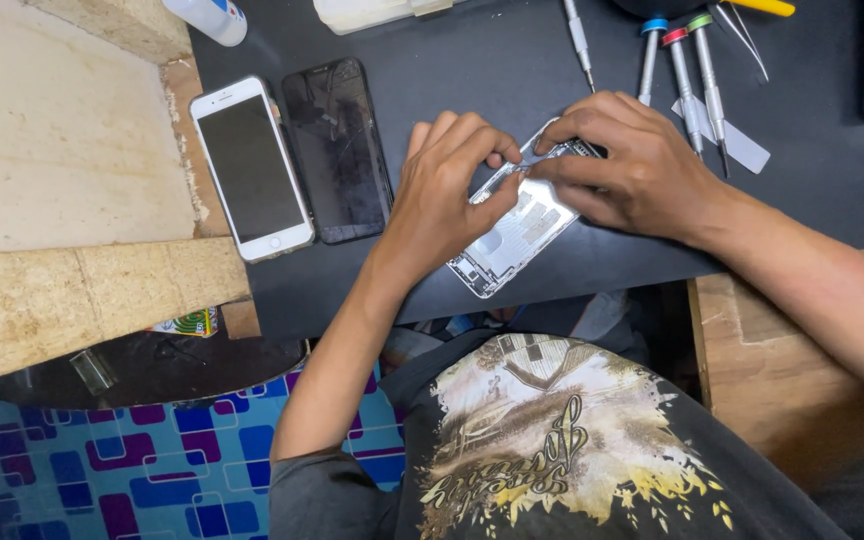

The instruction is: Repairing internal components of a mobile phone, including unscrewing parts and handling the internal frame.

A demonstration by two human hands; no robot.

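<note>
An opened phone body (pixel 514 235), silver inside with its parts exposed, lies tilted on the black work mat (pixel 512 60). My left hand (pixel 447 185) rests on its left side, fingers curled over the upper edge. My right hand (pixel 627 160) covers its top end, fingertips pinching at something small there, which is hidden by the fingers. Both hands touch the phone body and meet over its upper part.
A white phone (pixel 250 165) and a black phone with a cracked screen (pixel 339 148) lie side by side at left. Several screwdrivers (pixel 687 70) lie at the back right. A white bottle (pixel 207 18) lies at the top left. Rough wooden board edges (pixel 72 300) flank the mat.
</note>
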